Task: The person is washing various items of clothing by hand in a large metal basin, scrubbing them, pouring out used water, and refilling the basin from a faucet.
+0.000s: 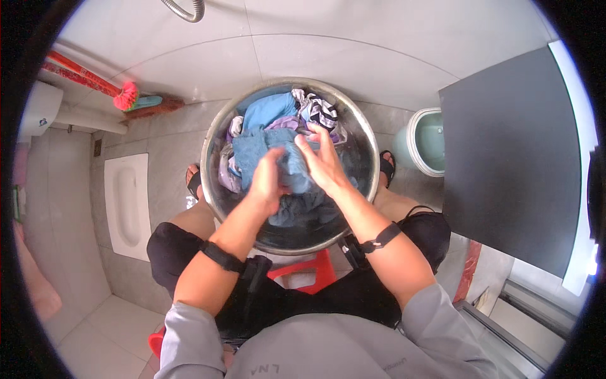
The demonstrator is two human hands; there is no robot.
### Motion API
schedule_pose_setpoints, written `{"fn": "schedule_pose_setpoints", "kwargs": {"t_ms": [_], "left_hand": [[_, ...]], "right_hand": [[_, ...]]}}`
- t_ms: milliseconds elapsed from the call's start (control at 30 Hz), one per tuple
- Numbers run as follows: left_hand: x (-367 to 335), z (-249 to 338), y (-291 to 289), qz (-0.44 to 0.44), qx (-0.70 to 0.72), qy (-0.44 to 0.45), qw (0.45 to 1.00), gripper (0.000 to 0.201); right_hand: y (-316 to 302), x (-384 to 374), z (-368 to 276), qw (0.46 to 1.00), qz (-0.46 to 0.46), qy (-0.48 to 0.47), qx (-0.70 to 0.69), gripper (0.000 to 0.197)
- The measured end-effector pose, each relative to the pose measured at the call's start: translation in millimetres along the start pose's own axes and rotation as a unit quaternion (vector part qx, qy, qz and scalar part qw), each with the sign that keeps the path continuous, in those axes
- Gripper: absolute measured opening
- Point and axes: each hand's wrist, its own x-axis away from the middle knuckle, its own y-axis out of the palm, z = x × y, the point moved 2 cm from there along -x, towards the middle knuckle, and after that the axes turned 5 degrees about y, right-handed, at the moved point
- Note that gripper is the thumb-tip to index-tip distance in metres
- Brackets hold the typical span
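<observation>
Both of my hands are on a wet blue garment (291, 165) above a wide metal basin (212, 196). My left hand (270, 180) is slightly blurred and closes on the cloth's near left part. At the right side of the same garment, my right hand (323, 161) has its fingers bent round the fabric, the thumb lying along it. Behind the hands, the basin holds a lighter blue cloth (268, 111), a black-and-white patterned piece (319, 111) and purple cloth at the left. Dark wet cloth (300, 210) lies in the water at the near side. The garment's exact kind is unclear.
The basin stands between my feet, with a red plastic stool (323, 271) at its near side. To the right are a pale green bucket (432, 142) and a large dark panel (511, 158). A squat toilet (128, 208) and a red-handled brush (126, 96) are at the left.
</observation>
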Motion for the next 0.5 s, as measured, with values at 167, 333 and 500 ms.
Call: {"fn": "schedule_pose_setpoints", "kwargs": {"t_ms": [167,333,500], "left_hand": [[-4,2,-23,-0.134,-0.025,-0.065,0.989,0.088],[-13,-22,-43,-0.041,-0.065,-0.185,0.980,0.087],[-45,-45,-58,-0.119,-0.034,-0.207,0.971,0.070]], "right_hand": [[-3,20,-22,0.980,-0.155,0.037,0.120,0.048],[-8,19,-26,0.983,-0.131,0.101,0.076,0.042],[-1,82,-86,0.974,-0.207,-0.090,-0.022,0.023]]}}
